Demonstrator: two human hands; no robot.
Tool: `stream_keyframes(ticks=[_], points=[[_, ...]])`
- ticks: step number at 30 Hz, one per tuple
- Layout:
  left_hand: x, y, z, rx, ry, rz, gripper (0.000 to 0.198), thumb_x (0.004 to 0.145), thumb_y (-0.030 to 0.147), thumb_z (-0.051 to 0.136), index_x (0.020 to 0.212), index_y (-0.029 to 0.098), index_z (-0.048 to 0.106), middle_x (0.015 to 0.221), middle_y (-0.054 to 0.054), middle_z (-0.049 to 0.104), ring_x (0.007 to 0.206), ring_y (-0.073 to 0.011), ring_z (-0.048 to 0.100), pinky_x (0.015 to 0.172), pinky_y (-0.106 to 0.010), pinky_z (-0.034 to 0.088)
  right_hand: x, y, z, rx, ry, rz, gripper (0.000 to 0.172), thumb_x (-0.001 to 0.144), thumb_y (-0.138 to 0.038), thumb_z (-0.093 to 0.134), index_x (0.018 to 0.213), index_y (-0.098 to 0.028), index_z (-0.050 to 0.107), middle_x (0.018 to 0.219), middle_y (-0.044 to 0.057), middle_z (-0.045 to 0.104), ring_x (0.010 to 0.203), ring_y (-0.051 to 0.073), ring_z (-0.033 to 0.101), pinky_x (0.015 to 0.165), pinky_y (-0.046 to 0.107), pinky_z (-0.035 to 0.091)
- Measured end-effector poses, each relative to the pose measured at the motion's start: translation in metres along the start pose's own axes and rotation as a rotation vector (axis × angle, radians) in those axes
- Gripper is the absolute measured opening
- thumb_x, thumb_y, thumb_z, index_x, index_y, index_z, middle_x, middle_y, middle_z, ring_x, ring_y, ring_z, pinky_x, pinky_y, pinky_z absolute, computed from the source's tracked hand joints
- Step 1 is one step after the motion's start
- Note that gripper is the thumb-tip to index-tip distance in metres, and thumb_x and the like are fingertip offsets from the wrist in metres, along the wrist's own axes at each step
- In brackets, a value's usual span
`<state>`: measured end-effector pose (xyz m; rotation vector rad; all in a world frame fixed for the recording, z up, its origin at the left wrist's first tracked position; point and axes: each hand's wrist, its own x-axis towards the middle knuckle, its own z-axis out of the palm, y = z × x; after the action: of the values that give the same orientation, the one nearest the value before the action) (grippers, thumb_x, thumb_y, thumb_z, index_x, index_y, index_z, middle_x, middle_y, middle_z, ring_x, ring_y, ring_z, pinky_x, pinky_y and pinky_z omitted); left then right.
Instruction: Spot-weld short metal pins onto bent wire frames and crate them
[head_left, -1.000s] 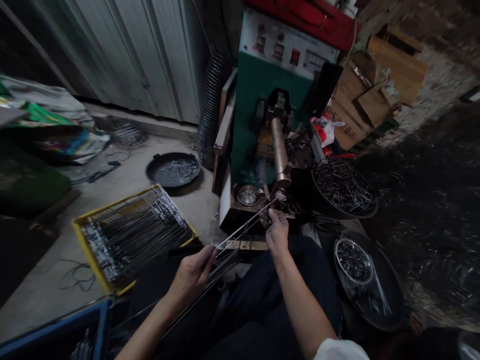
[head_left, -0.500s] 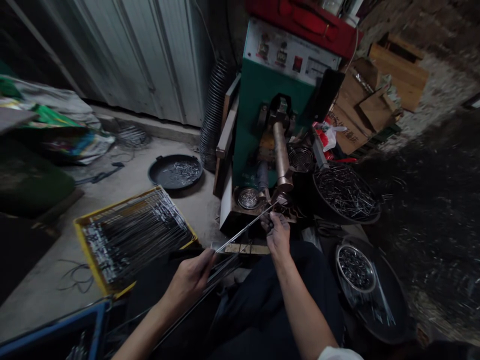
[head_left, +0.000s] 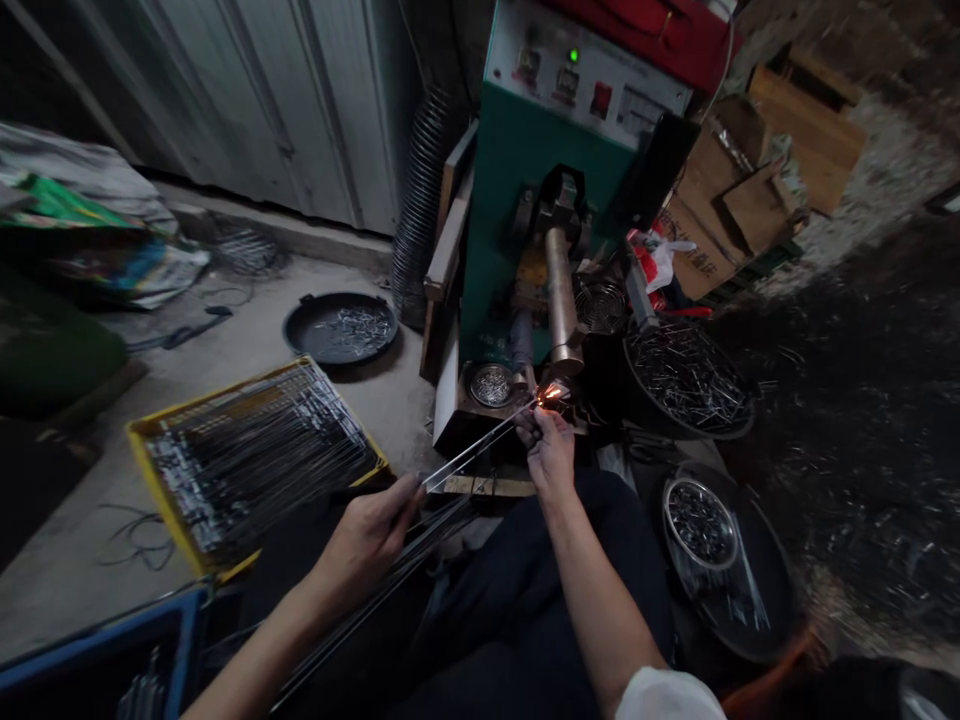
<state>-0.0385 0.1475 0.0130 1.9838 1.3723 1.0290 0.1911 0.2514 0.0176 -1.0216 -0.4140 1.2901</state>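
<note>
My left hand is closed round the near end of a thin metal rod. The rod runs up and right to the copper electrode of a green welding machine. An orange glow shows at the rod's far tip under the electrode. My right hand is pinched at that tip, its fingers closed on the rod or a small piece there. More rods lie across my lap below the left hand. A green lamp is lit on the machine's panel.
A yellow crate of long rods sits on the floor at left, with a black pan of small parts behind it. Right of the machine stand a black tub of short pins and a round pan. Cardboard boxes are behind.
An orange glow has appeared at the rod's tip and the panel's green lamp has lit. Both hands keep their grip; the view has shifted slightly.
</note>
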Motion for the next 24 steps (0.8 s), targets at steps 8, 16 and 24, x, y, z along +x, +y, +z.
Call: stream_keyframes(ticks=[8, 16, 24], points=[[0.013, -0.002, 0.002, -0.007, -0.011, 0.023, 0.027, 0.098, 0.027, 0.044, 0.074, 0.018, 0.051, 0.055, 0.007, 0.041, 0.046, -0.0082, 0.037, 0.048, -0.020, 0.031, 0.005, -0.006, -0.010, -0.167, 0.028, -0.081, 0.030, 0.068, -0.039, 0.082, 0.073, -0.017, 0.062, 0.059, -0.003, 0.066, 0.048, 0.009, 0.057, 0.045, 0.018, 0.044], [0.045, -0.015, 0.007, -0.003, -0.023, -0.011, 0.032, 0.098, 0.035, 0.043, 0.072, 0.018, 0.052, 0.056, 0.005, 0.045, 0.048, -0.0099, 0.041, 0.050, -0.022, 0.032, 0.024, -0.017, -0.015, -0.181, 0.010, -0.162, 0.030, 0.067, -0.038, 0.079, 0.065, -0.018, 0.058, 0.050, -0.007, 0.053, 0.044, 0.005, 0.043, 0.042, 0.018, 0.032], [0.050, -0.023, -0.006, 0.065, -0.042, -0.042, 0.030, 0.095, 0.040, 0.047, 0.083, 0.018, 0.063, 0.062, 0.000, 0.063, 0.050, -0.0122, 0.054, 0.053, -0.021, 0.040, 0.027, -0.009, -0.012, -0.179, 0.001, -0.146, 0.036, 0.067, -0.046, 0.080, 0.065, -0.020, 0.055, 0.052, -0.007, 0.052, 0.043, 0.006, 0.044, 0.042, 0.020, 0.034]])
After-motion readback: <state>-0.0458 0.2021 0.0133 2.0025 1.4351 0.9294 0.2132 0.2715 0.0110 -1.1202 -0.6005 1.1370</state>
